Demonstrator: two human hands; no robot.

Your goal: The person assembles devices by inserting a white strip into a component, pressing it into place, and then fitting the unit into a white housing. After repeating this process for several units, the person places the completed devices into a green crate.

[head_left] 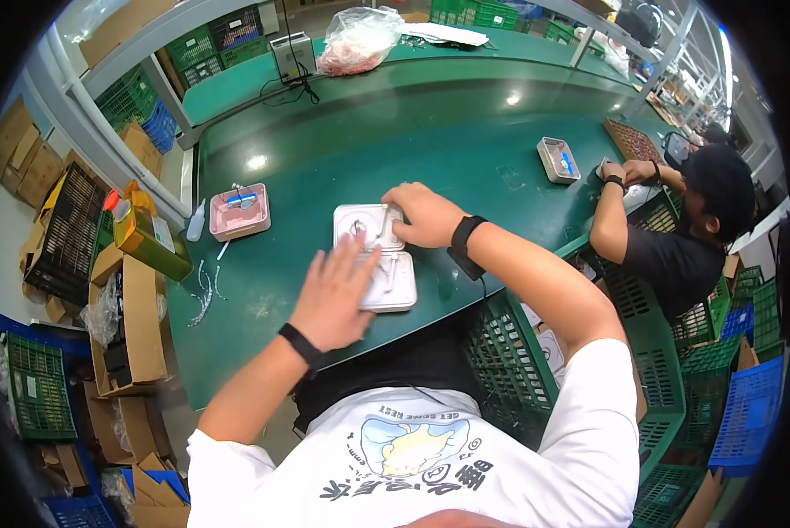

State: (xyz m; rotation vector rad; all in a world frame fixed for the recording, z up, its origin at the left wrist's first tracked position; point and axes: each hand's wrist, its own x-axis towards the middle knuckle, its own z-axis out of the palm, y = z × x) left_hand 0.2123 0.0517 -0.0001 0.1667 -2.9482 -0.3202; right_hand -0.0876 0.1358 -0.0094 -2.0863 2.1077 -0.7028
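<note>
On the green table in front of me lies a white square case (403, 302), spread open in two halves. The far half (346, 214) has a round moulded shape and a slim white piece in it; the near half also holds a slim white piece (392, 272). My left hand (331, 295) lies flat with fingers spread over the left side of both halves, hiding part of them. My right hand (426, 217) curls its thumb and fingers around the far half's right edge. Both wrists wear black bands.
Left on the table are a pink box (240, 212) with small parts, a small white bottle (196, 221) and clear strips (205, 295). A yellow-green can (153, 238) stands at the left edge. A co-worker (690, 211) sits at right near another box (558, 160). A green crate (509, 352) is beside me.
</note>
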